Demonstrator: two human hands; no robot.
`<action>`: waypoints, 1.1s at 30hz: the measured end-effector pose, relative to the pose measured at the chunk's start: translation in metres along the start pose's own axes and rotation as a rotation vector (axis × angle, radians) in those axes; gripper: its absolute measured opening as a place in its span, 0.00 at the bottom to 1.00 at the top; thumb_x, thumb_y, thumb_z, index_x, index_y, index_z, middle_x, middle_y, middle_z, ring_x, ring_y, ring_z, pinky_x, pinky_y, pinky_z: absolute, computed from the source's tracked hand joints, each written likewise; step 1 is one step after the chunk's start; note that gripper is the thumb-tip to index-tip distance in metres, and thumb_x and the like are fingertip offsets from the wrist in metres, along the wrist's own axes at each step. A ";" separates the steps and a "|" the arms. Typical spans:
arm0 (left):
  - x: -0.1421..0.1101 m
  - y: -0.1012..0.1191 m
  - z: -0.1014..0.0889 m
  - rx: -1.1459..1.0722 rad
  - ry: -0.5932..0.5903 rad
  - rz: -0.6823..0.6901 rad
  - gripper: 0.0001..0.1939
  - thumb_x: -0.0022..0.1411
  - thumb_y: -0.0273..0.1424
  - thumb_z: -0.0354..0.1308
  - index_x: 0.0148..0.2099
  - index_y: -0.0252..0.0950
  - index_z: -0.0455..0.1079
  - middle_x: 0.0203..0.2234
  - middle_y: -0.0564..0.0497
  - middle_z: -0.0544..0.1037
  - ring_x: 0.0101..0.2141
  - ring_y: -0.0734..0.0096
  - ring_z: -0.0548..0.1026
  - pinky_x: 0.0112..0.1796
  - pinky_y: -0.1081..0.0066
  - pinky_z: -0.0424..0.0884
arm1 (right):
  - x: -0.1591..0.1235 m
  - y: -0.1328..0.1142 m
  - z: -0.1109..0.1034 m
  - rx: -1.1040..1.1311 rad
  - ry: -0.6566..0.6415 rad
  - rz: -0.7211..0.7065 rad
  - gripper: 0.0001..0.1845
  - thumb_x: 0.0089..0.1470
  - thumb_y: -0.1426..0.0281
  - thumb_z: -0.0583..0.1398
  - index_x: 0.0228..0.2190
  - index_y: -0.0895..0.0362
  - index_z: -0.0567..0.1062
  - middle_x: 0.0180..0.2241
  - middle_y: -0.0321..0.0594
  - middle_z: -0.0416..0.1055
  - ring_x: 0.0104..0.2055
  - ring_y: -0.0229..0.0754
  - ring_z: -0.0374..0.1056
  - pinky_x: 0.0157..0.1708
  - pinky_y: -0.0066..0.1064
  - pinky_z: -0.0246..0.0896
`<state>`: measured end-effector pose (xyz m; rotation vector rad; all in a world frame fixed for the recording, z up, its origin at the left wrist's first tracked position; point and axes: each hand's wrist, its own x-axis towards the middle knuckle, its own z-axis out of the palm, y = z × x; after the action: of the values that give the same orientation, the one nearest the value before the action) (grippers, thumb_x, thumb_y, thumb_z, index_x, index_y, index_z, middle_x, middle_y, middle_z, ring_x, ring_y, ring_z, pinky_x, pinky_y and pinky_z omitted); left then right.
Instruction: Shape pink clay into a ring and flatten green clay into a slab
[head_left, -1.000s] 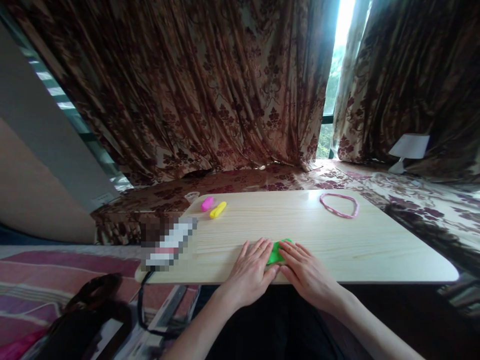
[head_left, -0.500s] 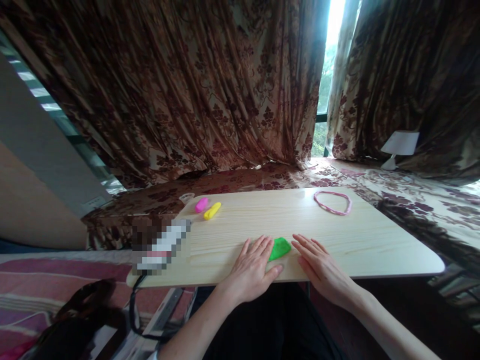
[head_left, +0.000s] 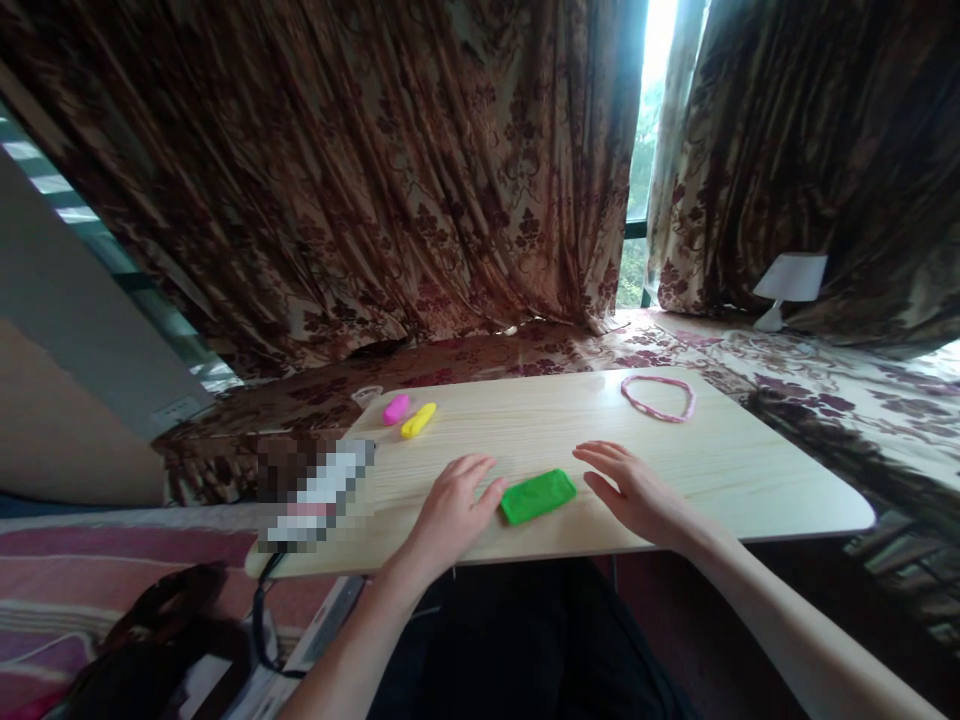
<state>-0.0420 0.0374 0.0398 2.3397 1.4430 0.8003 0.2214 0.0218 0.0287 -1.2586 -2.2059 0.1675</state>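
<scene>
A flat, roughly rectangular green piece of modelling clay (head_left: 538, 497) lies on the pale wooden table (head_left: 720, 480) between my hands. My left hand (head_left: 461, 505) is at its left end, fingers bent loosely and thumb close to the edge; whether the thumb touches it I cannot tell. To its right, my right hand (head_left: 626, 488) hovers with fingers stretched out and thumb apart, holding nothing. Farther back on the left lie a yellow piece of clay (head_left: 418, 421) and a pink piece (head_left: 397, 409).
A pink braided ring (head_left: 660, 398) lies at the back right of the table. On the left edge is a blurred-out pale object (head_left: 322, 495) with a black strap. A white lamp (head_left: 787, 285) stands beyond the table, by the patterned curtains (head_left: 480, 180).
My left hand has slid left off the green clay, uncovering its whole flat shape. My right hand has lifted slightly and its thumb has spread. The view has shifted a little.
</scene>
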 end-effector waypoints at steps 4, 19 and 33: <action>-0.010 -0.002 0.007 -0.049 0.040 -0.054 0.13 0.56 0.37 0.56 0.42 0.37 0.74 0.45 0.42 0.74 0.48 0.54 0.68 0.52 0.57 0.58 | 0.023 0.000 0.018 0.040 -0.045 0.005 0.14 0.56 0.72 0.56 0.44 0.58 0.73 0.45 0.46 0.71 0.51 0.47 0.62 0.51 0.41 0.57; 0.003 0.030 0.020 -1.022 0.161 -0.336 0.16 0.58 0.40 0.55 0.44 0.35 0.67 0.34 0.48 0.75 0.34 0.68 0.74 0.35 0.68 0.72 | 0.017 -0.017 0.016 0.615 -0.039 0.228 0.14 0.57 0.64 0.55 0.36 0.62 0.74 0.25 0.38 0.72 0.26 0.37 0.67 0.26 0.28 0.63; 0.011 0.053 0.019 -1.259 0.216 -0.448 0.15 0.49 0.41 0.65 0.29 0.33 0.71 0.20 0.55 0.70 0.22 0.79 0.66 0.24 0.78 0.64 | 0.005 -0.059 0.024 0.913 0.152 0.252 0.21 0.58 0.60 0.53 0.20 0.59 0.67 0.20 0.32 0.54 0.24 0.33 0.50 0.23 0.25 0.48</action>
<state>0.0112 0.0234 0.0543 0.9764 0.9548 1.3020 0.1623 -0.0017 0.0334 -0.9467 -1.5063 1.0084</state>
